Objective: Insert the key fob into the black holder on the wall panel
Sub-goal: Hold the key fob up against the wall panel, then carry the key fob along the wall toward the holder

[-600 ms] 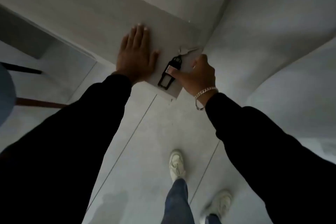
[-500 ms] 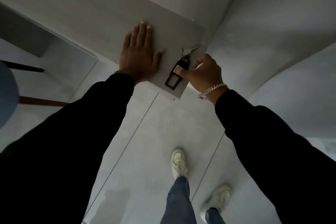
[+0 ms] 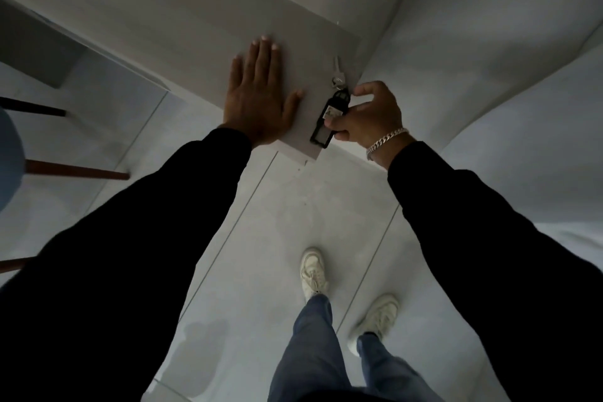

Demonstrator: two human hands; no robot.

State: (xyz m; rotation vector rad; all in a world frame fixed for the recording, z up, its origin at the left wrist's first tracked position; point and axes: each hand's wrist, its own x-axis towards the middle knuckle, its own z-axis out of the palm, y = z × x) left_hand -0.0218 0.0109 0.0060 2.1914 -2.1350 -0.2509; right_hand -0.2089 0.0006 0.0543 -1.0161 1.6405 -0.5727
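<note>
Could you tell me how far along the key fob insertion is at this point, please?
Done: the left hand lies flat on the wall panel, bracing it. In hand: the right hand pinches the key fob against the black holder, keys pointing up. Left: whether the fob is fully seated cannot be told; then the hand has to let go.

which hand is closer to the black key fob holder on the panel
Right. The right hand is at the black holder, fingers pinching the key fob against it. The left hand lies flat on the wall panel, off to the holder's left, not touching it.
</note>
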